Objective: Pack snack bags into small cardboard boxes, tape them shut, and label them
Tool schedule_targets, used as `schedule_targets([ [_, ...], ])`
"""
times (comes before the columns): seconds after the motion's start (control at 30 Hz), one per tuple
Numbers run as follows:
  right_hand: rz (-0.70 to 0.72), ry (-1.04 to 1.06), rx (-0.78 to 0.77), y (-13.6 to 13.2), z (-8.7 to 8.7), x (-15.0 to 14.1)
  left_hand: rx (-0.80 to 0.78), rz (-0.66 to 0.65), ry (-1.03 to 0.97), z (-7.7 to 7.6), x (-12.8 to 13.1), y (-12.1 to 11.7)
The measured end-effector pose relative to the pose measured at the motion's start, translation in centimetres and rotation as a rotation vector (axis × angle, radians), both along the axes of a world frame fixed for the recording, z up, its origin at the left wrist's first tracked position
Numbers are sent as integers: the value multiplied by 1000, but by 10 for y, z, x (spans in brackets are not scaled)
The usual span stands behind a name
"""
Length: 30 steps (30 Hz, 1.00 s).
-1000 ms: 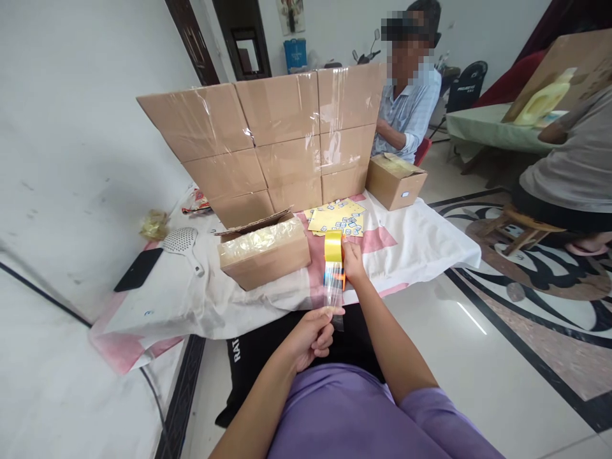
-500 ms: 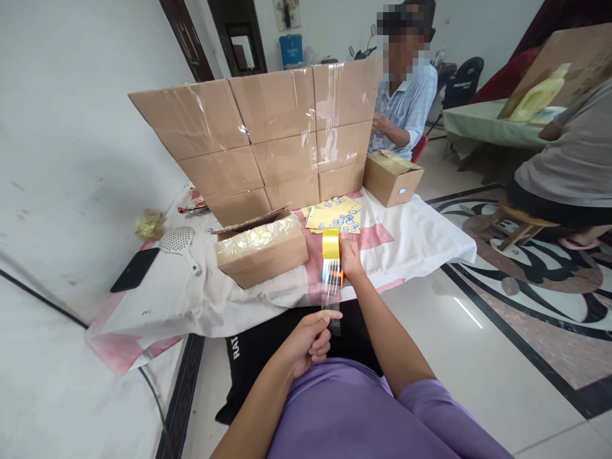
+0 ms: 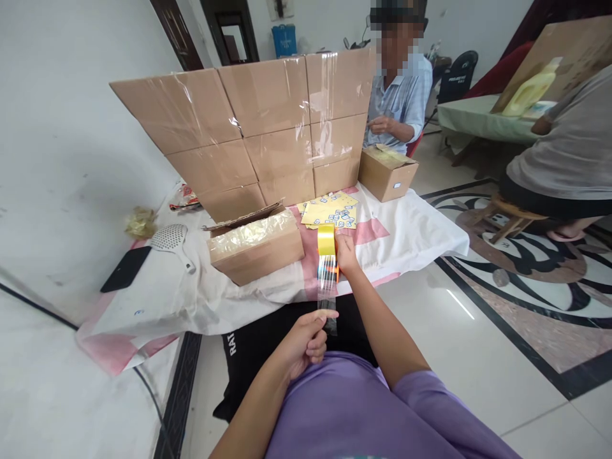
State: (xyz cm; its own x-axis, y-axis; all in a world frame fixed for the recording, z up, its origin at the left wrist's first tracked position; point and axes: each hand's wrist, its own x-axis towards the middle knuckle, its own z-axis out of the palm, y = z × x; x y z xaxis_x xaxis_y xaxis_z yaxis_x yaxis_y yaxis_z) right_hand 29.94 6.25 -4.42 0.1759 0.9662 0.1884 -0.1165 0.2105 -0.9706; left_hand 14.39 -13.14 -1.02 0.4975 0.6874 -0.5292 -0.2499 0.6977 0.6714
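My right hand (image 3: 346,252) grips a tape dispenser with a yellow roll of packing tape (image 3: 326,241), held over the table's near edge. A clear strip of tape (image 3: 327,290) runs down from the roll towards me. My left hand (image 3: 308,344) pinches this strip near its loose end, index finger pointing right across it. Left of the roll stands a small carton (image 3: 261,261) with a raised flap and crinkled clear wrapping at its top. Behind the roll lie yellow cards (image 3: 329,210) with small labels on them.
A tall wall of taped cartons (image 3: 275,124) rises at the back. Another small carton (image 3: 387,175) stands right, near a seated person (image 3: 401,95). A perforated white paddle (image 3: 172,242) and a black phone-like slab (image 3: 127,269) lie left. A second person (image 3: 564,137) sits far right.
The view has shifted slightly, so the table and cartons sit a little further left and higher. Both hands keep their hold on the tape and dispenser. The seated person's hand has moved a little.
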Motion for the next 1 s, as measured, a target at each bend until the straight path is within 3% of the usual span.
schedule_targets([
  [0.57, 62, 14, 33, 3, -2, 1, 37, -8, 166, 3, -1, -12],
  [0.8, 45, 29, 42, 4, -3, 1, 168, -47, 381, 1, 3, -14],
  [1.0, 36, 65, 53, 4, -2, 1, 343, 24, 658, -8, -4, 7],
])
